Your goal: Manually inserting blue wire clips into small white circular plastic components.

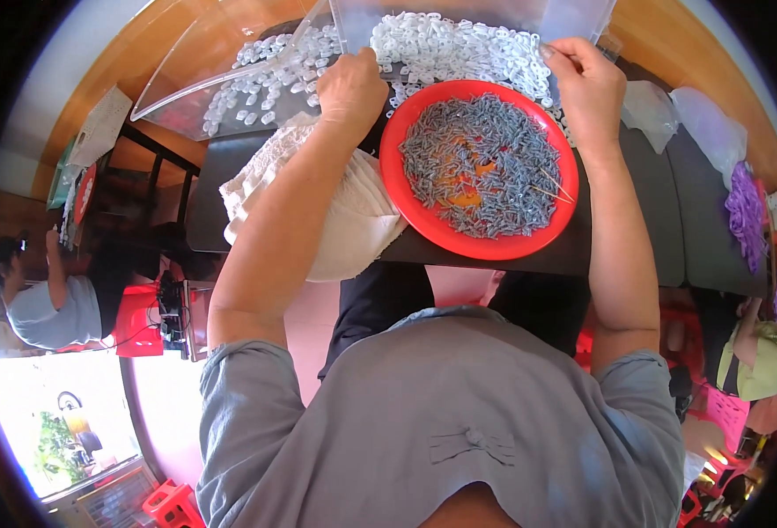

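Observation:
My left hand [353, 91] is closed beside a heap of small white plastic pieces [459, 44]; whatever its fingers hold is hidden. At the heap's right edge, my right hand [589, 92] has thumb and fingertips pressed together, and I cannot make out what is between them. Between my forearms sits a round red plate [394, 189], filled with many small grey screw-like pieces [511, 132]. Thin wooden sticks [551, 192] rest on its right side. A clear plastic box [467, 9] stands behind the heap, close to both hands.
A white cloth [353, 220] lies under my left forearm on the dark table [644, 211]. Clear plastic sheeting [195, 79] covers more white pieces at far left. Plastic bags [710, 128] and a purple bundle [745, 216] lie right. Other people sit at both sides.

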A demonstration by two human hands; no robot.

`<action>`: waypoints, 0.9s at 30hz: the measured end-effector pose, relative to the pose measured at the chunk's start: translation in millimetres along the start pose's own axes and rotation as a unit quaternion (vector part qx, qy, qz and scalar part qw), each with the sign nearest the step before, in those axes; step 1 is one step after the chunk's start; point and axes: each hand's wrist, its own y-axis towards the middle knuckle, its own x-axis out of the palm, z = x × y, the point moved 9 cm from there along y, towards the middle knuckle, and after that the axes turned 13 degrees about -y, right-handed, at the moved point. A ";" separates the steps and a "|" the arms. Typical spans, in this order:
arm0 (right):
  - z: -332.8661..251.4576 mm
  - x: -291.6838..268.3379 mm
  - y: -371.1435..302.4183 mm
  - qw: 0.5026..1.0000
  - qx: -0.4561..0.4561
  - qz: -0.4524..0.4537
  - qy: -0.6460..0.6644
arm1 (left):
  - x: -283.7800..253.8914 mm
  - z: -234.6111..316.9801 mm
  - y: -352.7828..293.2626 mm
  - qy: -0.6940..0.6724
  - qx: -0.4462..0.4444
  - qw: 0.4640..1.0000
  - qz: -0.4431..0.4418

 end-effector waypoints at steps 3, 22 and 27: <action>14.6 -10.1 2.9 0.998 0.037 0.056 0.001 | 1.9 -2.1 -0.3 -0.013 0.000 1.000 0.004; -60.4 75.1 -57.1 0.903 -0.246 -0.306 -0.178 | 8.6 -11.6 -7.0 -0.122 -0.058 0.990 -0.047; -63.7 76.7 -64.1 0.898 -0.273 -0.308 -0.156 | 14.1 -4.1 -6.3 -0.141 -0.024 0.986 -0.082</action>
